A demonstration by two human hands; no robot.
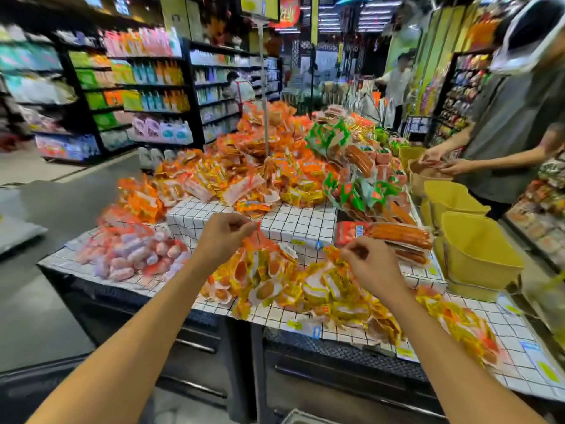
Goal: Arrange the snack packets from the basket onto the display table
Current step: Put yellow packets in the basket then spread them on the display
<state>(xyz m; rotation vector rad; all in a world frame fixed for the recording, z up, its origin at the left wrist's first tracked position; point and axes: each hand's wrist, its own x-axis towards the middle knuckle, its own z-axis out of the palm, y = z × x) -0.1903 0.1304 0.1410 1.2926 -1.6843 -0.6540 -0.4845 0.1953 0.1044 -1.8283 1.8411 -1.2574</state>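
**Near-left corner of the tabletop** point(519, 341): a heap of pink-and-white packets point(134, 255) on the grid-patterned cloth.

**Centre, along the near edge:** a loose pile of yellow-and-orange snack packets point(275, 280). The left grip point(224, 237) is above this pile. Its thumb and curled fingertips pinch the top edge of one orange packet point(260, 240), whose lower end reaches the pile. The right grip point(373, 264), further right, has its fingers curled and pinches the corner of a second orange packet point(333, 252) lying on the pile.

**Behind both:** a raised block point(299, 221) under the same cloth carries a larger mound of packets point(244, 166).

**Just right of the right grip:** flat sausage packs point(397, 237).

**Right edge:** yellow baskets point(480, 255) — a second person point(513, 123) stands beyond them, both hands at a brown bag point(425, 179).
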